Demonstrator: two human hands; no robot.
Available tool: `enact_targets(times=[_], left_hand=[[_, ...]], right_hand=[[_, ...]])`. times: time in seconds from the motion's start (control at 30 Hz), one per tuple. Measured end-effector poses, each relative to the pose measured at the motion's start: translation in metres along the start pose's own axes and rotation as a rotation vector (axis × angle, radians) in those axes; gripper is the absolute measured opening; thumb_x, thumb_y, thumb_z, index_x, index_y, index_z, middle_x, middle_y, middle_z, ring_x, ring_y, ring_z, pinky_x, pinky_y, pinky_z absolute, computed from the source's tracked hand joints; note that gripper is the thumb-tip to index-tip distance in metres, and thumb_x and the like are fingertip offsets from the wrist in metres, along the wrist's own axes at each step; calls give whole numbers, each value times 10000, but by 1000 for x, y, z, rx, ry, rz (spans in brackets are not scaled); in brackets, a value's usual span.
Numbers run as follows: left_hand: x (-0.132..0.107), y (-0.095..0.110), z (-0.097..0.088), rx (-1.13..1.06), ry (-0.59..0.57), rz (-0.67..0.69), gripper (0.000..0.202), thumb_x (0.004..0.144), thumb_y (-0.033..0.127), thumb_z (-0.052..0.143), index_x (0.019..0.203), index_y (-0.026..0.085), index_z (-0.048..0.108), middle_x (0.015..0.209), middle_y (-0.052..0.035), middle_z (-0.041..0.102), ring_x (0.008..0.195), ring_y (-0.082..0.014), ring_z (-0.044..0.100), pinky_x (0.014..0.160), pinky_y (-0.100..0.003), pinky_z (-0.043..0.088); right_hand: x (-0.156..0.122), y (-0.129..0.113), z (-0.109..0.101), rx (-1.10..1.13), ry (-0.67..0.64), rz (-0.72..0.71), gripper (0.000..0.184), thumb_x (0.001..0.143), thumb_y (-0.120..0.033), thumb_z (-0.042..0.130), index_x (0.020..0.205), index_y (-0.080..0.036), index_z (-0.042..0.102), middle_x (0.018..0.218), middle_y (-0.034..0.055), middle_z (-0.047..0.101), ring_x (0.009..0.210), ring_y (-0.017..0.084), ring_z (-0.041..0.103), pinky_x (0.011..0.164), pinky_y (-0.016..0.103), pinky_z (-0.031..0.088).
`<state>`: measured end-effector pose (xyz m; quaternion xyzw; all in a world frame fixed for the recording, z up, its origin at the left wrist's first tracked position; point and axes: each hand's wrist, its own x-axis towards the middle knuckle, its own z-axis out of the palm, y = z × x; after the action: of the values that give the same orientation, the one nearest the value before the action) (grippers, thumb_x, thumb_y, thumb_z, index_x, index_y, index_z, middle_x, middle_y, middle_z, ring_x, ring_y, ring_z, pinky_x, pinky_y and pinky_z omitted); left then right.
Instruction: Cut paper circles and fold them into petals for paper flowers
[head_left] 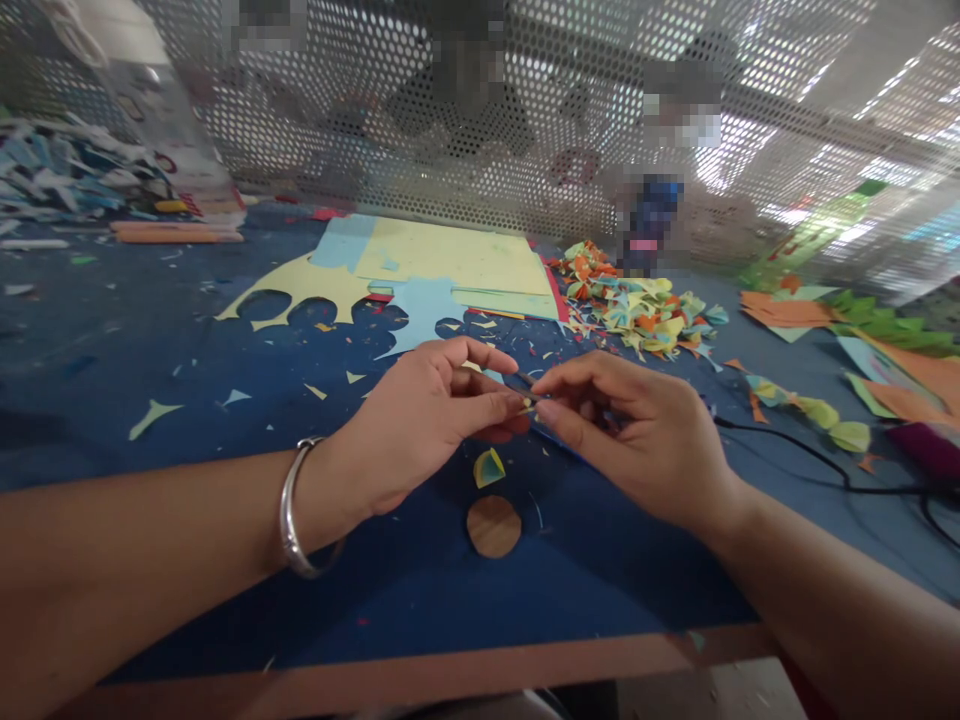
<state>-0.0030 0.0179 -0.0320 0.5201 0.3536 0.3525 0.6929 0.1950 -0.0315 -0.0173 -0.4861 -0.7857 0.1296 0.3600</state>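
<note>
My left hand (442,405), with a silver bangle on its wrist, is closed in a pinch, thumb against fingers. Fingertip to fingertip with it, my right hand (626,425) is pinched too. A tiny bit of yellow paper (527,404) shows between the two thumbs. Next to it is a thin dark thing (523,381), mostly hidden by fingers. Below my hands lies a small folded yellow and blue-green paper piece (490,468). Nearer to me rests a flat brown disc (494,526). A blue edge (566,447) shows under my right hand.
Cut yellow paper (330,285) and blue paper (420,310) lie ahead, by stacked yellow sheets (457,252). A pile of folded paper pieces (645,310) sits right of them. A bottle (176,130) stands back left; a black cable (810,455) runs right. Perforated metal (337,170) rises behind.
</note>
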Motion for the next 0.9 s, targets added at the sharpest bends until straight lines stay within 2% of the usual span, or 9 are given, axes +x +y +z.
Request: enact_targets(times=[0.13, 0.3, 0.47, 0.7, 0.9], left_hand=[[-2, 4, 2, 52, -25, -53, 394, 776, 250, 839, 1089, 170, 613, 718, -3, 749, 726, -149, 739, 718, -251, 577], [-1, 5, 1, 56, -36, -52, 368, 801, 252, 823, 1085, 165, 608, 695, 5, 742, 700, -132, 732, 684, -219, 555], [-1, 4, 0, 52, -60, -80, 356, 804, 209, 814, 1088, 166, 604, 677, 17, 729, 691, -134, 734, 713, -243, 572], [0, 6, 0, 128, -84, -64, 283, 848, 132, 745, 1089, 168, 601, 696, 6, 737, 692, -134, 731, 688, -239, 566], [0, 7, 0, 126, -72, -84, 311, 849, 129, 739, 1116, 163, 584, 714, -8, 745, 701, -145, 730, 671, -244, 575]], right_hand=[[0, 3, 0, 7, -42, -41, 127, 918, -141, 661, 1030, -168, 715, 778, -21, 650, 603, 70, 525, 536, 197, 424], [3, 6, 0, 15, -110, -64, 129, 929, -124, 633, 1013, -158, 724, 802, -8, 668, 632, 77, 550, 559, 199, 437], [4, 6, 0, -3, -134, -86, 110, 919, -105, 633, 968, -152, 719, 796, -10, 663, 624, 69, 540, 562, 193, 427], [3, 5, -2, 24, -145, -15, 82, 930, -129, 621, 918, -165, 694, 755, -27, 633, 591, 67, 490, 535, 189, 406], [2, 5, -1, 32, -141, -2, 96, 934, -149, 624, 997, -167, 695, 748, -30, 626, 596, 69, 504, 523, 186, 404]])
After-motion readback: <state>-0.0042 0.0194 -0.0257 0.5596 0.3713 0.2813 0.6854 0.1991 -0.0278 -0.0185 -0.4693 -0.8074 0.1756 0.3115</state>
